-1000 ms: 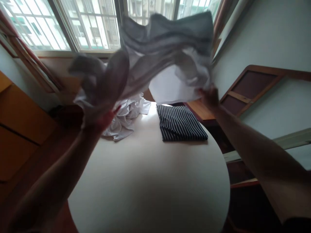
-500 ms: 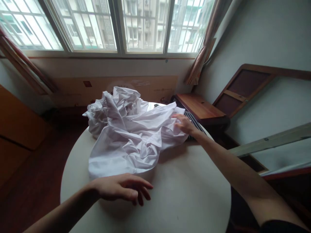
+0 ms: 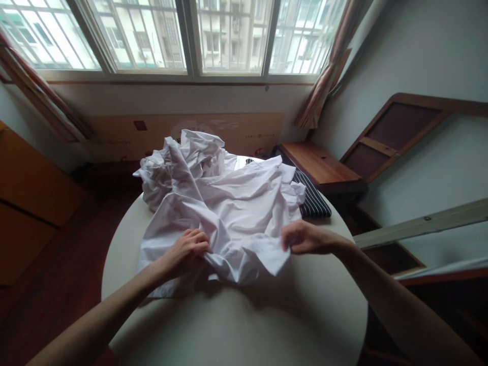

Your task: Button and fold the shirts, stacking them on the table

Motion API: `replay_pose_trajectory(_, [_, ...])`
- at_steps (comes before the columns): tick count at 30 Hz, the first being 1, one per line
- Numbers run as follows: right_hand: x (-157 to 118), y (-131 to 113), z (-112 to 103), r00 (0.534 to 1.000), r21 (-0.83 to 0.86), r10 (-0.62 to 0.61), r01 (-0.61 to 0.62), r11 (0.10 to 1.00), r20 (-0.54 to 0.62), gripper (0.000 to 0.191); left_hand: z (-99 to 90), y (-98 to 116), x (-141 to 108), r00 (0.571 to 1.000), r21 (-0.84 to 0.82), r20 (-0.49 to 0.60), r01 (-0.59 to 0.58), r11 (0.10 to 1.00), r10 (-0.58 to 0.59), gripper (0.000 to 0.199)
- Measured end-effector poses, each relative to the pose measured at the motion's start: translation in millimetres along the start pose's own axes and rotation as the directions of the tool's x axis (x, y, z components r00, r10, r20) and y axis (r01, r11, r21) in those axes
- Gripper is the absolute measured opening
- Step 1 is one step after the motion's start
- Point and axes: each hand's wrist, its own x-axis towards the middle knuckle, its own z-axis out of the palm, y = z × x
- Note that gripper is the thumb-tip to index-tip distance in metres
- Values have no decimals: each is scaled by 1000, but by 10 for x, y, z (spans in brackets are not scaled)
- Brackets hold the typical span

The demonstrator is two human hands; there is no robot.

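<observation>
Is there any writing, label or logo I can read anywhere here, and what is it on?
No text can be read here.
Long brown cardboard panel under the window: a small red mark, a pale logo and a short dark line of print, all too small and blurred to read.
Crumpled white shirt, held by left hand and right hand: no visible lettering.

Round white desk [image 3: 236, 325] under a wide barred window [image 3: 190, 35]. Folded dark pinstriped cloth [image 3: 312, 201] at desk's far right edge. Crumpled white pile [image 3: 168, 162] at far left. Wooden side table [image 3: 318, 165] right of desk, w/ curtain [image 3: 324, 76] above it.
</observation>
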Motion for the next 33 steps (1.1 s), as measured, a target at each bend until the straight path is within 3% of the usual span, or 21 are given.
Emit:
replay_pose_trajectory(2, [-260,-113,90,982,12,42,-45,999,184,22,-129,-4,-64,998,-217,40,55,975,-48,15])
replay_pose_trajectory(4, [-424,-186,265,939,24,32,-43,999,343,25,-300,-49,-103,984,-416,163,135,899,-72,13])
replay_pose_trajectory(6, [-471,-222,492,873,89,-51,8,996,485,21,-456,-136,-103,954,-537,295,215,816,-57,20])
replay_pose_trajectory(8, [-425,-240,710,808,165,-159,78,983,567,14,-553,-240,-52,951,-577,292,263,773,-105,32])
replay_pose_trajectory(10, [-333,-254,842,786,207,-227,128,970,575,20,-575,-328,57,957,-500,85,281,819,-276,40])
replay_pose_trajectory(12, [-233,-261,837,791,218,-229,123,968,567,31,-531,-375,217,894,-264,-225,326,908,-387,44])
replay_pose_trajectory(14, [-137,-240,693,799,227,-181,56,972,574,43,-444,-387,401,833,20,-411,414,910,-370,54])
replay_pose_trajectory(16, [-39,-159,455,891,206,-87,-7,978,445,47,-338,-388,570,838,206,-395,481,852,-378,57])
replay_pose_trajectory(18, [71,3,185,999,97,33,-37,995,40,44,-236,-398,694,847,294,-277,524,799,-454,40])
replay_pose_trajectory(19, [128,111,53,969,-10,71,-76,997,-238,43,-192,-409,733,843,318,-222,537,781,-489,32])
replay_pose_trajectory(20, [186,231,-71,867,-126,74,-155,980,-493,44,-155,-422,757,836,335,-185,548,767,-516,27])
replay_pose_trajectory(21, [241,356,-184,728,-213,53,-269,939,-684,47,-128,-435,767,829,342,-163,556,758,-535,26])
replay_pose_trajectory(22, [292,479,-284,598,-252,35,-389,886,-801,53,-113,-446,763,826,336,-150,559,758,-543,25])
replay_pose_trajectory(23, [339,593,-369,493,-241,39,-492,837,-869,58,-110,-451,748,830,314,-135,553,771,-541,24])
replay_pose_trajectory(24, [381,690,-438,428,-207,68,-563,800,-901,62,-119,-449,724,842,276,-103,536,798,-530,23])
replay_pose_trajectory(25, [418,767,-489,408,-169,120,-603,780,-905,62,-139,-437,693,858,220,-42,509,832,-513,21])
replay_pose_trajectory(27, [475,847,-536,463,-138,209,-609,781,-861,45,-207,-385,621,870,62,172,458,887,-461,19])
replay_pose_trajectory(29, [505,832,-518,525,-178,174,-552,815,-833,22,-290,-306,564,812,-95,434,471,877,-389,21])
replay_pose_trajectory(31, [499,738,-453,522,-282,14,-483,829,-853,15,-365,-229,558,704,-190,638,536,822,-312,27])
replay_pose_trajectory(32, [484,670,-407,512,-353,-84,-455,818,-855,16,-393,-202,585,668,-220,691,558,800,-276,29])
replay_pose_trajectory(33, [463,594,-353,521,-435,-177,-427,793,-835,18,-412,-187,635,667,-243,701,559,793,-255,30])
